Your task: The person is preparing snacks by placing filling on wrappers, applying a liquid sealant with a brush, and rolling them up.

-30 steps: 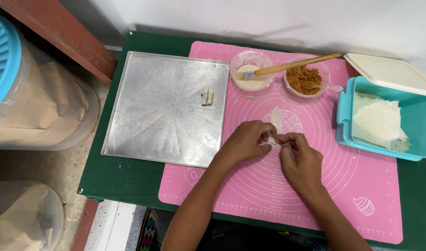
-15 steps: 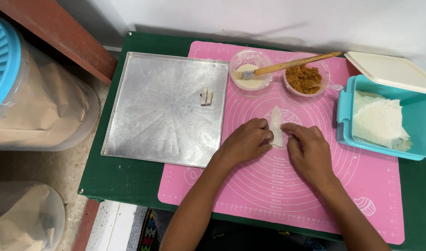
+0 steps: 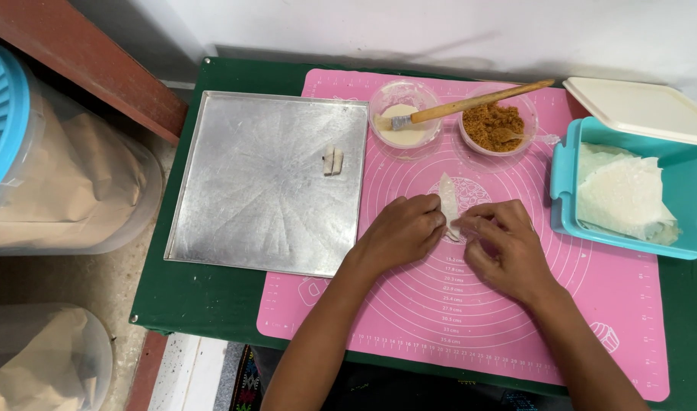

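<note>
Fingers (image 3: pixel 432 222) of the left hand (image 3: pixel 400 234) and right hand (image 3: pixel 502 245) pinch together on the near end of a thin white pastry wrapper (image 3: pixel 447 204) lying on the pink mat (image 3: pixel 470 320); it looks soft, light and easily torn, best held gently by its edges

Both forearms enter from the bottom edge of the head view and angle upward toward each other, meeting near the middle. Sleeves are not visible; the forearms are bare.

The left hand (image 3: pixel 400 232) lies palm down, back of the hand toward the camera, fingers curled with the tips pointing right. The right hand (image 3: pixel 503 245) also lies palm down, wrist bent slightly, fingers curled with the tips pointing left. The fingertips of the two hands sit just beside each other, nearly touching. Both hands are low, knuckles raised, thumbs hidden beneath.
</note>
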